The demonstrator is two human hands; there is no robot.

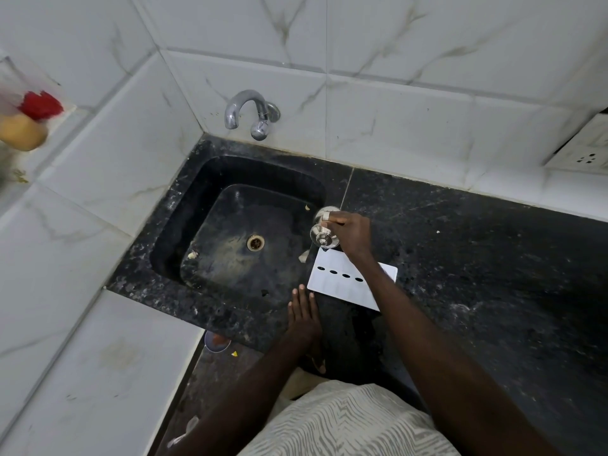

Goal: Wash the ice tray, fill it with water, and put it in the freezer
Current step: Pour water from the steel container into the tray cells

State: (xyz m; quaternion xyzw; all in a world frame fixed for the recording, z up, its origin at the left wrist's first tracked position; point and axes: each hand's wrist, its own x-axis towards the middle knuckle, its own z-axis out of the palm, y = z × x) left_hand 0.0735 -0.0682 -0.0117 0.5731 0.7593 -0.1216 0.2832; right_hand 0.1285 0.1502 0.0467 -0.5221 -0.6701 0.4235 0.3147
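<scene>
Observed: the ice tray [339, 292] lies flat on the table [493, 274], directly beneath the right wrist and just ahead of the left fingertips, at the sink [184, 209] edge. A smooth white face with four dark oval slots is uppermost.

The right hand [350, 235] is curled around a shiny metal piece [324, 233], whose nature cannot be determined. The left hand [304, 315] rests flat on the table, fingers straight, holding nothing.

Assessment: the tray appears to be light, rigid plastic, likely slippery once wet. Recommended hold is by its long edges, kept level when filled. The tap [250, 113] stands beyond both hands.
</scene>
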